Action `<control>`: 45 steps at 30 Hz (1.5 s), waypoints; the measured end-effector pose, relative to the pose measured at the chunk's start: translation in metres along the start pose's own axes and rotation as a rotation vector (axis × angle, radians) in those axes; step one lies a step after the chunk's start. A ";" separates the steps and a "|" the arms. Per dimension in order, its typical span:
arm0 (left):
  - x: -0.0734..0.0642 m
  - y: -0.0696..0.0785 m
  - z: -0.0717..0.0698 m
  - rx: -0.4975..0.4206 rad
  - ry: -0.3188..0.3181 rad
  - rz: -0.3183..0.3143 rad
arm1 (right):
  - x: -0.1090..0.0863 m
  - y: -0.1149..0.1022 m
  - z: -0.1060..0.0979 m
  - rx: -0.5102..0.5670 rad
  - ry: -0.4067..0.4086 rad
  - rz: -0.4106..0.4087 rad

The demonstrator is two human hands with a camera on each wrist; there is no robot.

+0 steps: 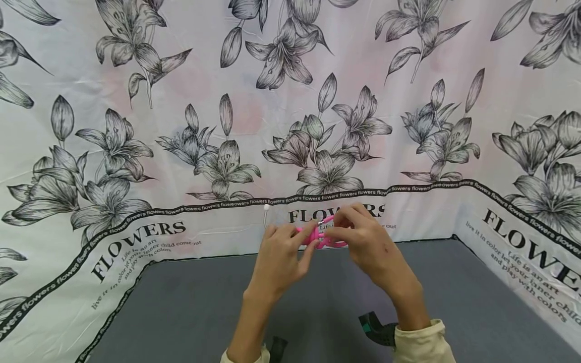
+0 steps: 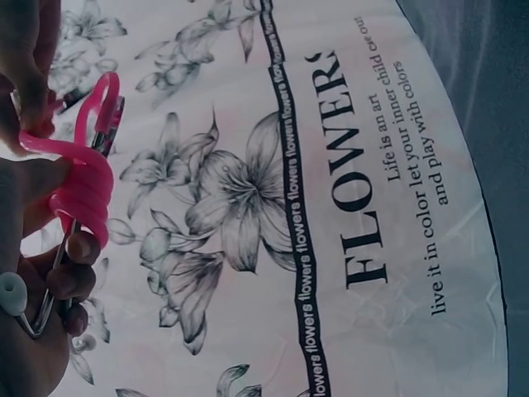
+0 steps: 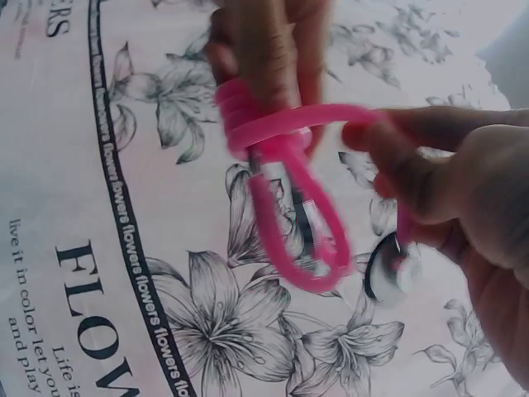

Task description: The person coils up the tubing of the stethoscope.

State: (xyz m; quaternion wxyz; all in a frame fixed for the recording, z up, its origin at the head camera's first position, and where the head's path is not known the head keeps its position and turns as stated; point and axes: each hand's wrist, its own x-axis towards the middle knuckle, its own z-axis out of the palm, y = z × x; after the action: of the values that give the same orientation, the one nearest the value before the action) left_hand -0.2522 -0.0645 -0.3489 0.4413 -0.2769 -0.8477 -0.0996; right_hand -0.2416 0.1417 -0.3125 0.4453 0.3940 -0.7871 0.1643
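Observation:
A pink stethoscope (image 1: 313, 235) is held up between both hands, above the far edge of the table. My left hand (image 1: 278, 259) grips its metal ear tubes (image 2: 43, 308) together with the wound pink tubing (image 2: 84, 194). A white ear tip (image 2: 11, 293) sticks out past that hand. With thumb and fingers, my right hand (image 3: 467, 186) pinches a stretch of tubing that leads off the coil. The round chest piece (image 3: 392, 271) hangs below the right fingers. A loop of pink tube (image 3: 307, 279) extends from the wraps. The fingers partly hide the coil.
A grey tabletop (image 1: 204, 307) lies beneath the hands. White cloth with flower drawings and lettering (image 1: 227, 227) hangs behind it and along both sides. Dark straps (image 1: 379, 330) sit at the wrists, beside cream sleeves (image 1: 424, 345).

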 end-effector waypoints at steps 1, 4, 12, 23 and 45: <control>0.000 0.001 -0.001 -0.001 0.003 0.001 | 0.000 0.000 0.000 0.011 0.019 -0.010; 0.002 0.002 -0.006 -0.008 0.018 0.004 | 0.001 0.001 0.000 0.029 0.068 -0.043; 0.003 0.003 -0.011 -0.038 0.032 0.008 | 0.005 0.001 -0.001 0.088 0.142 -0.169; 0.004 0.001 -0.014 -0.071 0.057 -0.068 | 0.005 0.002 0.004 0.125 0.197 -0.185; 0.004 -0.007 -0.011 -0.088 0.059 -0.011 | 0.002 0.007 0.008 0.055 0.193 0.115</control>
State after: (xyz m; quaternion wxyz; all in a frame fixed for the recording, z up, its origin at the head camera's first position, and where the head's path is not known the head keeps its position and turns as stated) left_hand -0.2505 -0.0732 -0.3389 0.4531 -0.2882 -0.8306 -0.1472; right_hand -0.2519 0.1406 -0.3141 0.4981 0.3427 -0.7568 0.2483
